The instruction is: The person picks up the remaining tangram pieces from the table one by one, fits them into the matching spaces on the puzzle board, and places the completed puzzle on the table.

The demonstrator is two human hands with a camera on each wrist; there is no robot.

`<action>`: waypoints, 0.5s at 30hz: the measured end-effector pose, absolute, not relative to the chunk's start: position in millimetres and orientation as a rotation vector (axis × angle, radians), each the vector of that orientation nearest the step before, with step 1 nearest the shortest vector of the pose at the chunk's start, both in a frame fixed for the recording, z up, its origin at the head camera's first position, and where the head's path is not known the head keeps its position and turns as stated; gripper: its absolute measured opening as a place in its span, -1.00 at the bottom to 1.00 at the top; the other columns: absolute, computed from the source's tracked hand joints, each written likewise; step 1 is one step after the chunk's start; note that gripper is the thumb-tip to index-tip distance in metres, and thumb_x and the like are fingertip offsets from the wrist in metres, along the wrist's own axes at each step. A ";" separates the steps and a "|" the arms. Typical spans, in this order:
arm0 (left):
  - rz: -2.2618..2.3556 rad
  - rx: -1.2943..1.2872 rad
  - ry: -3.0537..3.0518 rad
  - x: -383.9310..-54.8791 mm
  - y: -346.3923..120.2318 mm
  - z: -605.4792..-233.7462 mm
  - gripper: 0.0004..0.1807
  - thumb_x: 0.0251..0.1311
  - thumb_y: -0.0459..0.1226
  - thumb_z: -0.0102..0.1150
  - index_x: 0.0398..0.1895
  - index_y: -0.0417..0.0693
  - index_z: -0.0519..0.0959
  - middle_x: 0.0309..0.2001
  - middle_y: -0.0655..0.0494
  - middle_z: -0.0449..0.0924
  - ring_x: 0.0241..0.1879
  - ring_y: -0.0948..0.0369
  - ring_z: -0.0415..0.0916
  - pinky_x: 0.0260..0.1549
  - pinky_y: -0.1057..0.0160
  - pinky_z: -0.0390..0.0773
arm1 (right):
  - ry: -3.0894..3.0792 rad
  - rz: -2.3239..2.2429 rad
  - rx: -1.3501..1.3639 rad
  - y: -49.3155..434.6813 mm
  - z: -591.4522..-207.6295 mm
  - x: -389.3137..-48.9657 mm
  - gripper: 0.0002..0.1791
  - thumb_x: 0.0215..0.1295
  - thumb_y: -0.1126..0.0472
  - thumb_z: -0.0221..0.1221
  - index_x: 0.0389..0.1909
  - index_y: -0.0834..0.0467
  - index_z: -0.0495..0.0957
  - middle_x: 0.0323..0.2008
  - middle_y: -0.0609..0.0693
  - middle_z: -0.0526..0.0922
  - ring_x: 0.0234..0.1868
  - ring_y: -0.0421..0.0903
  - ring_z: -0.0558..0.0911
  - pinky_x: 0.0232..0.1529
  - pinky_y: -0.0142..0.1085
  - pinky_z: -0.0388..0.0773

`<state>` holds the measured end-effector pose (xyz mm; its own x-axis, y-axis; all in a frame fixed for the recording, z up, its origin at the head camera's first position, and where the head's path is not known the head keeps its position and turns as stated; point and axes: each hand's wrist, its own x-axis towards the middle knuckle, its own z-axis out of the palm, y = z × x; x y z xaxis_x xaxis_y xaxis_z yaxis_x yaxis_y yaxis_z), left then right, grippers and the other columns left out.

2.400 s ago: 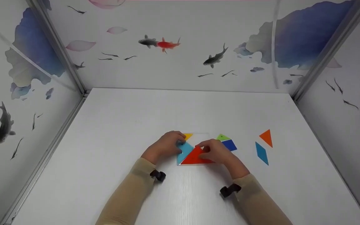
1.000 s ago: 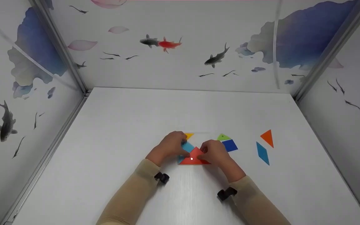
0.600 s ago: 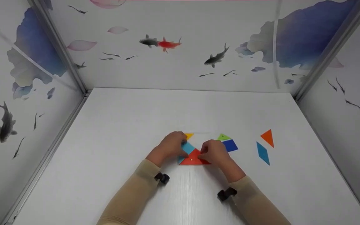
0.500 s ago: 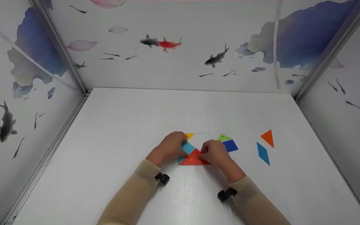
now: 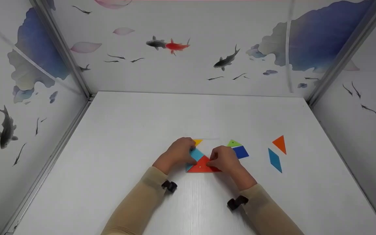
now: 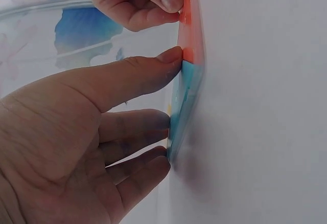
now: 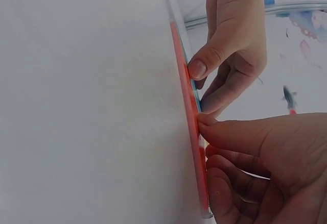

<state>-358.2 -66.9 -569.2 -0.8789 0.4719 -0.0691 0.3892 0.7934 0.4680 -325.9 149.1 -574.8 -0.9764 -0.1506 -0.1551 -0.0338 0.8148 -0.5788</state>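
A red tangram triangle point(image 5: 201, 167) lies along the near side of a clear square tray point(image 5: 212, 139), its slanted edge against a light-blue triangle point(image 5: 197, 154). My left hand point(image 5: 178, 150) reaches over the tray's left side. Its thumb presses the red triangle near the seam, while extended fingers touch the light-blue triangle, as the left wrist view shows. My right hand point(image 5: 226, 159) holds the red triangle, thumb on its face and curled index finger by its right slanted edge. A yellow triangle point(image 5: 198, 142) shows at the tray's far left corner, partly hidden by the left hand.
Right of the tray lie a green triangle point(image 5: 233, 143) and a dark-blue square point(image 5: 241, 151), partly behind the right hand. Farther right are an orange triangle point(image 5: 280, 144) and a blue parallelogram point(image 5: 274, 160). White panels with printed fish enclose the white table point(image 5: 126, 124).
My left hand has shifted right, its thumb passing from the light-blue triangle to the red one. The red triangle has moved slightly left and now lies flatter against the light-blue one.
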 end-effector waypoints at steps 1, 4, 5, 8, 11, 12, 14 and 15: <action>0.667 0.689 2.802 -358.4 -66.8 -569.2 -0.49 0.06 -0.10 0.61 0.03 -0.15 0.73 0.16 0.01 0.65 0.12 0.05 0.55 0.26 0.08 0.61 | 2.812 -0.891 -0.149 149.3 -575.3 -325.7 -0.80 0.21 0.12 0.54 -0.41 0.05 0.70 -0.42 -0.07 0.66 -0.30 -0.09 0.59 -0.32 -0.31 0.57; 0.656 0.702 2.803 -358.6 -66.2 -569.5 -0.48 0.05 -0.09 0.62 0.03 -0.14 0.73 0.17 0.01 0.65 0.13 0.05 0.55 0.27 0.08 0.61 | 2.815 -0.904 -0.147 149.9 -576.3 -325.6 -0.80 0.22 0.11 0.54 -0.41 0.04 0.69 -0.42 -0.07 0.65 -0.30 -0.09 0.58 -0.31 -0.31 0.56; 0.656 0.701 2.800 -358.6 -66.0 -569.6 -0.47 0.04 -0.08 0.63 0.03 -0.14 0.73 0.18 0.01 0.65 0.13 0.05 0.54 0.27 0.08 0.61 | 2.813 -0.910 -0.143 150.1 -576.4 -325.6 -0.80 0.22 0.11 0.54 -0.41 0.04 0.69 -0.42 -0.07 0.65 -0.30 -0.08 0.58 -0.31 -0.31 0.56; 0.659 0.692 2.795 -358.2 -65.6 -569.5 -0.44 0.00 -0.06 0.66 0.03 -0.11 0.72 0.18 0.03 0.64 0.12 0.07 0.53 0.27 0.08 0.61 | 2.799 -0.921 -0.135 150.9 -577.2 -326.1 -0.80 0.24 0.11 0.53 -0.40 0.04 0.68 -0.42 -0.06 0.65 -0.29 -0.08 0.58 -0.29 -0.31 0.57; 0.658 0.683 2.795 -358.3 -65.3 -569.2 -0.42 -0.03 -0.05 0.68 0.04 -0.10 0.70 0.16 0.04 0.64 0.09 0.08 0.52 0.24 0.09 0.62 | 2.774 -0.922 -0.146 152.6 -577.4 -327.8 -0.81 0.25 0.10 0.53 -0.38 0.03 0.69 -0.41 -0.06 0.65 -0.28 -0.07 0.59 -0.28 -0.31 0.58; 0.657 0.676 2.796 -358.0 -65.2 -568.9 -0.42 -0.03 -0.05 0.68 0.04 -0.09 0.70 0.15 0.04 0.64 0.08 0.08 0.52 0.23 0.09 0.62 | 2.759 -0.925 -0.156 153.5 -577.0 -328.6 -0.82 0.25 0.11 0.52 -0.37 0.03 0.69 -0.40 -0.06 0.65 -0.28 -0.07 0.59 -0.27 -0.31 0.58; 0.657 0.661 2.796 -357.9 -65.2 -568.5 -0.40 -0.03 -0.05 0.68 0.06 -0.08 0.69 0.14 0.05 0.63 0.07 0.08 0.51 0.23 0.08 0.63 | 2.721 -0.933 -0.176 156.3 -575.2 -330.1 -0.84 0.25 0.15 0.52 -0.33 0.03 0.70 -0.38 -0.05 0.66 -0.28 -0.07 0.60 -0.27 -0.31 0.58; 0.656 0.658 2.795 -357.9 -65.1 -568.5 -0.40 -0.03 -0.05 0.68 0.06 -0.08 0.69 0.13 0.05 0.63 0.07 0.08 0.51 0.23 0.08 0.63 | 2.702 -0.934 -0.190 158.1 -574.4 -331.1 -0.86 0.25 0.18 0.52 -0.31 0.03 0.71 -0.37 -0.04 0.66 -0.28 -0.07 0.60 -0.27 -0.32 0.59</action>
<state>-357.9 -65.1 -568.5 -0.8820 0.4633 -0.0863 0.3765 0.8028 0.4623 -331.1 158.1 -574.4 -0.9534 -0.2115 -0.2151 -0.0336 0.7830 -0.6211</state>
